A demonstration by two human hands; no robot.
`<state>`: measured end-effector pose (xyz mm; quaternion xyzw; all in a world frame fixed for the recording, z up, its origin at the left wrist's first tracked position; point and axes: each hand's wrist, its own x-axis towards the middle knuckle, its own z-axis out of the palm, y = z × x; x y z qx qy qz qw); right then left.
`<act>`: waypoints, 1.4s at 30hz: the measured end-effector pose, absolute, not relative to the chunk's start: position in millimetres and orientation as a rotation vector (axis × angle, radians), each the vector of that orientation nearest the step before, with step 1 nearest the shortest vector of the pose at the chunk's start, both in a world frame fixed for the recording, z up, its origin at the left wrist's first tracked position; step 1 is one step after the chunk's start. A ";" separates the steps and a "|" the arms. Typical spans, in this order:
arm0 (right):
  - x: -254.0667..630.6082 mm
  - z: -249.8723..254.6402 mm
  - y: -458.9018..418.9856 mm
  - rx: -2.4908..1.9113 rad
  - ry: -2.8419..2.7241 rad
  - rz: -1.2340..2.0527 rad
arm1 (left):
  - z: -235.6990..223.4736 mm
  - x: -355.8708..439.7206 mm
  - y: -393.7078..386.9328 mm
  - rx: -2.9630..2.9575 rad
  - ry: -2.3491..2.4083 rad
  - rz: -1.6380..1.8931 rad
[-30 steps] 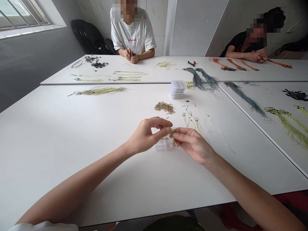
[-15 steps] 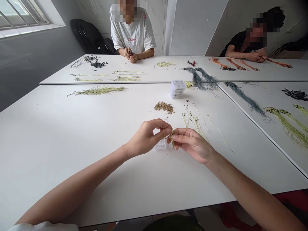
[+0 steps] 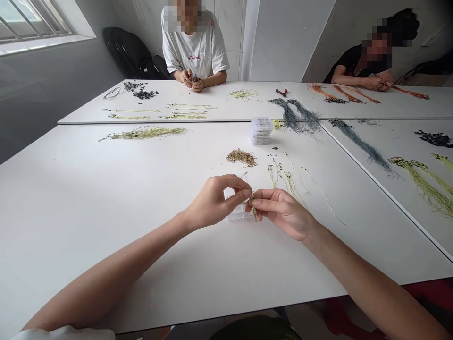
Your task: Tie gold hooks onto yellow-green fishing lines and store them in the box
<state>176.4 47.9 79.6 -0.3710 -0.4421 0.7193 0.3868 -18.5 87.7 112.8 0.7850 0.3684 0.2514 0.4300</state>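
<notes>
Between the thumb and fingers of my right hand (image 3: 281,208) is a small coiled bundle of yellow-green fishing line (image 3: 254,208) with metal bits in it. My left hand (image 3: 221,200) pinches at the top of that bundle, thumb and forefinger pressed together. Beneath both hands sits a clear plastic box (image 3: 237,215) with compartments, partly covered by my left hand. Just beyond lies a heap of small gold-coloured metal pieces (image 3: 241,158). Several hooks tied to yellow-green lines (image 3: 288,182) are spread on the table past my right hand.
A stack of clear plastic boxes (image 3: 261,131) stands farther back, beside dark grey-blue line bundles (image 3: 295,115). A yellow-green bundle (image 3: 146,133) lies at left, more (image 3: 424,184) at right. Two people sit across the white table (image 3: 106,198); red-handled pliers (image 3: 282,93) lie near them.
My left thumb and forefinger have come together at the top of the line bundle, moving slightly down. My right hand keeps its hold almost in place.
</notes>
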 end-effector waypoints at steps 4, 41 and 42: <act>176.7 79.3 47.7 -0.940 -1.118 1.833 | 116.0 -20.3 89.1 1.967 0.924 0.675; 184.0 79.1 49.4 -0.886 -1.370 1.940 | 114.3 -30.5 98.6 2.638 0.483 0.514; 184.1 79.1 49.3 -0.878 -1.382 1.950 | 114.4 -31.0 99.0 2.659 0.474 0.497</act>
